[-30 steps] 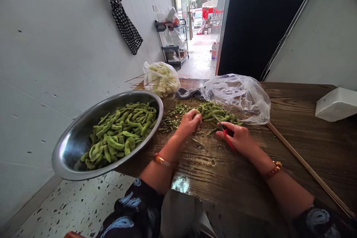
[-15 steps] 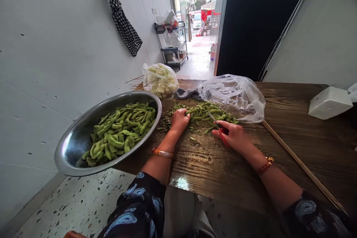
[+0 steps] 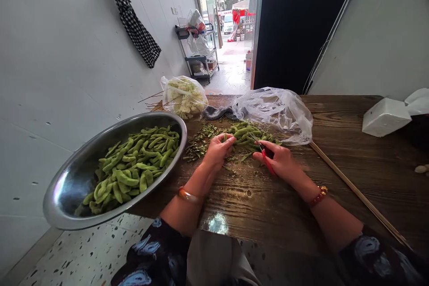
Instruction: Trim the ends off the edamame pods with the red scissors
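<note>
Between the fingers of my left hand (image 3: 217, 149) is a green edamame pod (image 3: 225, 137), its far end partly hidden by the fingers. My right hand (image 3: 279, 158) grips red-handled scissors (image 3: 266, 158), whose blades point up and left over a pile of edamame pods (image 3: 243, 132) on the wooden table. Clipped stem ends and bits (image 3: 200, 142) lie left of the pile, near my left wrist. A large steel basin (image 3: 62, 194), well filled with pods, sits at the left edge of the table, tilted in view.
Behind the pile lie a clear plastic bag (image 3: 278, 114), a dark grey cloth (image 3: 217, 112) and bagged cauliflower (image 3: 186, 98). Long wooden sticks (image 3: 355, 190) run along the right side. A white tissue box (image 3: 385, 117) stands at far right. A cart (image 3: 197, 51) is by the doorway.
My left hand has turned and lifted slightly off the pile, a pod now showing at its fingertips. My right hand stays close by with the scissors. The whole view has shifted a little.
</note>
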`<state>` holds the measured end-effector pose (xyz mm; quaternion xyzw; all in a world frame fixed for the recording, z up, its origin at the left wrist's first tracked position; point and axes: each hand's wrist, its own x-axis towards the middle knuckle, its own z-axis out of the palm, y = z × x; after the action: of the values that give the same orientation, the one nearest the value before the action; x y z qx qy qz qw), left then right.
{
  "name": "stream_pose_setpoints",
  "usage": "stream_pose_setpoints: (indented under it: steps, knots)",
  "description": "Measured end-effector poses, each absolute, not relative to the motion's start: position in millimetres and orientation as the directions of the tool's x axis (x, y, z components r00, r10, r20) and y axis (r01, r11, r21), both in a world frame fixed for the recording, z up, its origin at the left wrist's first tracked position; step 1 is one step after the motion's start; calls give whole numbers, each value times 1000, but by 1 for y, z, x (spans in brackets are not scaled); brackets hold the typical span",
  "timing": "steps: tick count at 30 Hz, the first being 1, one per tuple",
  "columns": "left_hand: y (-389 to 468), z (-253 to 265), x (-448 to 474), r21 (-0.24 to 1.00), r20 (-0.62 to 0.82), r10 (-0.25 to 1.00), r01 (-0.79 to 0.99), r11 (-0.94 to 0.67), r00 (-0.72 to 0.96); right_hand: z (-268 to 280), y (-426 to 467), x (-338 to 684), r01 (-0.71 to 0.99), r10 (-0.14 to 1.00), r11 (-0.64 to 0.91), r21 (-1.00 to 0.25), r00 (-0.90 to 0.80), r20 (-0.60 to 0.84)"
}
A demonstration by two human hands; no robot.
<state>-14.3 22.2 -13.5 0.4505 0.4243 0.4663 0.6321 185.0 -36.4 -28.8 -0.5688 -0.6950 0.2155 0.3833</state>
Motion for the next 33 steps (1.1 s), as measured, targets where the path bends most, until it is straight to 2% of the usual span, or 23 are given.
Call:
stream_pose_setpoints:
  steps: [4,11,23,29,33]
  knots:
    - [19,-15,-11,955,-127,961,-231,185,246,-28,-36,185,589,959,230,-775,-3,283]
    - [18,-13,-10,921,-147,967,-328,211,207,-21,-36,183,537,959,210,-817,49,279]
    - [3,-12,-1,956,-150,936,-194,219,318,-28,-34,188,487,963,214,-846,41,267]
    - [4,-13,-1,935,-147,930,-258,242,338,-29,-33,187,455,968,194,-869,55,244]
    - [2,-12,0,954,-134,926,-206,216,352,-27,-35,185,450,970,197,-871,38,239]
